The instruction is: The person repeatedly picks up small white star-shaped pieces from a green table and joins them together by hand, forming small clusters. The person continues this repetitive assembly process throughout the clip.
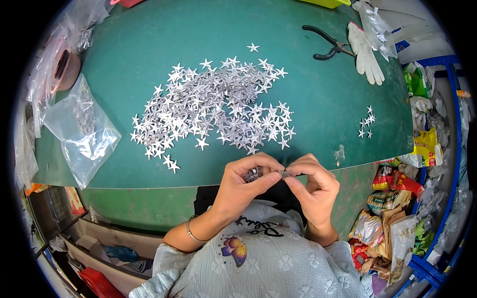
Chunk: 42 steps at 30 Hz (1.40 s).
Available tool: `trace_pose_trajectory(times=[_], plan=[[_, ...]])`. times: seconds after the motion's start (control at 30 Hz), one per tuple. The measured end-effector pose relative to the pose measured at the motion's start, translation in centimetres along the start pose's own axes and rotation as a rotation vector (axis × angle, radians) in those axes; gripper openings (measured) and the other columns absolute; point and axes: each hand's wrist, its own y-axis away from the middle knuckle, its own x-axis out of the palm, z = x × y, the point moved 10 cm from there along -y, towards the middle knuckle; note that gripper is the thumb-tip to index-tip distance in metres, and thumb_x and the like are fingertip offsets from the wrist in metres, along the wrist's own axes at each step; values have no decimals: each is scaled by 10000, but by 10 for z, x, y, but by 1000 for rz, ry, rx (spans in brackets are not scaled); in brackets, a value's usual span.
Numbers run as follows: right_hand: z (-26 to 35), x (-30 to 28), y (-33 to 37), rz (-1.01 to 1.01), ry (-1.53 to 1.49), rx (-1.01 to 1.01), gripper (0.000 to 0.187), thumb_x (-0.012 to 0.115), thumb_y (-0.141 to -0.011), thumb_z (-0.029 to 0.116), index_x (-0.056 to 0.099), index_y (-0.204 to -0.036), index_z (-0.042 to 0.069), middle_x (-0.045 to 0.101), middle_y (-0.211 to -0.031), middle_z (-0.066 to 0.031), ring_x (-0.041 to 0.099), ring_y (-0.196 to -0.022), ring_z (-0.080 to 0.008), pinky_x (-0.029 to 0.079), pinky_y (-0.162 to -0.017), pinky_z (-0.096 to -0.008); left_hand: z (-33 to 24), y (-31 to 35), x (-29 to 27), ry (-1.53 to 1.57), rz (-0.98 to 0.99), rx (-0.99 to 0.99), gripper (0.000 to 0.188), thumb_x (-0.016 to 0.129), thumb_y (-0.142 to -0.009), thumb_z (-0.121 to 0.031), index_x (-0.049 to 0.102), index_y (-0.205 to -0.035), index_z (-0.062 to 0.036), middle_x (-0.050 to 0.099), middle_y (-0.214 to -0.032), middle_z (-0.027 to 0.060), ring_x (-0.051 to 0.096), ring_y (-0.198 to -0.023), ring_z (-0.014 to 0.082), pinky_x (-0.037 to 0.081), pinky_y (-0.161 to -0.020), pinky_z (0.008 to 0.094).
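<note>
Stars [213, 107] mostly lie heaped beyond your left hand [246, 186] and right hand [310, 184], both pinched on star pieces; few [366, 121] set aside.

Both forearms come up from the lower edge and meet in front of the chest. The left hand [244, 185] is curled, thumb and fingers pinched together, a thin bangle on its wrist. The right hand [314, 186] faces it, fingers bent inward, its thumb and forefinger tips closed and touching the left hand's fingertips.
</note>
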Motion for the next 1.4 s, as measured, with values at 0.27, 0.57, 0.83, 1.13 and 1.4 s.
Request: trace_pose_trajectory(times=[0.27, 0.57, 0.83, 1.13, 1.4], plan=[[52, 5, 11, -104, 579, -474, 238, 720, -552, -28, 674, -782, 17, 617, -798, -53, 537, -699, -200, 376, -628, -314, -7, 4, 5, -40, 39, 55, 175, 651, -777, 21, 636, -951, 6, 594, -820, 6, 459, -690, 39, 373, -626, 193], [37, -6, 8, -119, 282, -343, 186, 719, -629, 2, 636, -794, -23, 618, -775, -98, 564, -728, -223, 430, -637, -318, -19, 7, 3, -121, -38, 138, 132, 642, -771, 46, 642, -899, 16, 616, -845, 16, 447, -641, 28, 372, -586, 183], [-13, 2, 11, 33, -273, 178, 46, 576, -792, -96, 602, -820, -70, 614, -784, -126, 564, -737, -186, 438, -663, -274, -33, 11, 5, -281, -35, 295, 147, 650, -729, 85, 643, -859, 19, 616, -885, 47, 432, -596, 31, 365, -566, 184], [-34, -59, 11, -146, -60, 278, 42, 621, -778, -48, 632, -814, -28, 615, -786, -43, 499, -706, -72, 395, -629, -212, -30, 5, 7, -435, -114, 255, 180, 667, -705, 90, 649, -873, 28, 605, -901, 52, 420, -577, 34, 374, -604, 179], [-49, -229, 12, -705, 812, 246, 161, 624, -828, 152, 638, -822, -8, 576, -740, -79, 513, -701, -168, 419, -671, -288, -3, 10, -11, -165, -233, 1, 106, 619, -820, -10, 636, -921, 16, 537, -704, -9, 396, -543, 26, 284, -471, 173]])
